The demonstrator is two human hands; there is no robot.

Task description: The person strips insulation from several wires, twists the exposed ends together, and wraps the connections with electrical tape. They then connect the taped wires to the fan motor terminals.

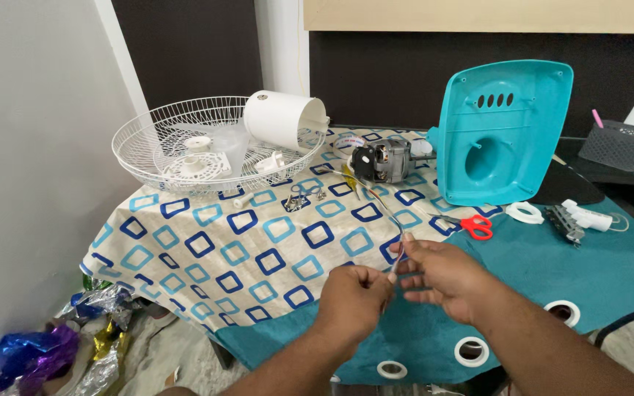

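Both my hands meet low in the middle, above the front edge of the cloth-covered table (207,249). My left hand (354,297) and my right hand (438,275) pinch the end of a thin bundle of wires (387,213). The wires run up and back to a small grey electric motor (383,161) lying on the cloth. Behind the motor stands a teal plastic fan housing (504,132), tilted upright. A white wire fan guard (207,143) lies at the back left with a white cylindrical cover (280,117) and small white parts in it.
Red-handled scissors (476,226) lie right of the wires. A white ring (525,213) and a white switch block with cable (581,218) rest on the teal cloth. Small metal screws (299,199) sit mid-table. Crumpled foil (53,348) lies on the floor at left; a grey basket (619,144) stands at far right.
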